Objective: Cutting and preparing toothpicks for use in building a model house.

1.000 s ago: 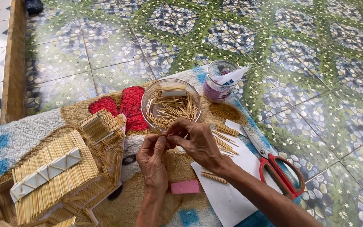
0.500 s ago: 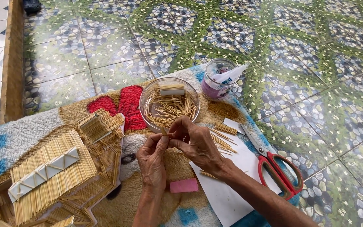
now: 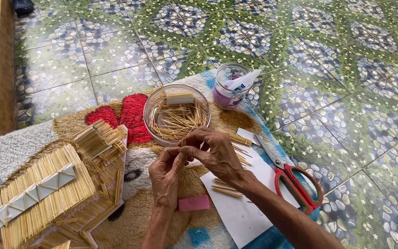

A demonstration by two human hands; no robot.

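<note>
Wooden toothpick (image 3: 181,144) pinched between left hand (image 3: 166,171) and right hand (image 3: 213,151), just beside glass bowl (image 3: 176,115). Could snap if squeezed too hard.

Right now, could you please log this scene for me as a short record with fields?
Left hand: fingertips meet the right hand's, pinching something too small to tell
Right hand: fingers bent over the left fingertips
Glass bowl: holds loose toothpicks, just beyond the hands
Toothpick house: left of the hands
Scissors: red-handled, right of the white paper
Pink block: by the left wrist
</note>
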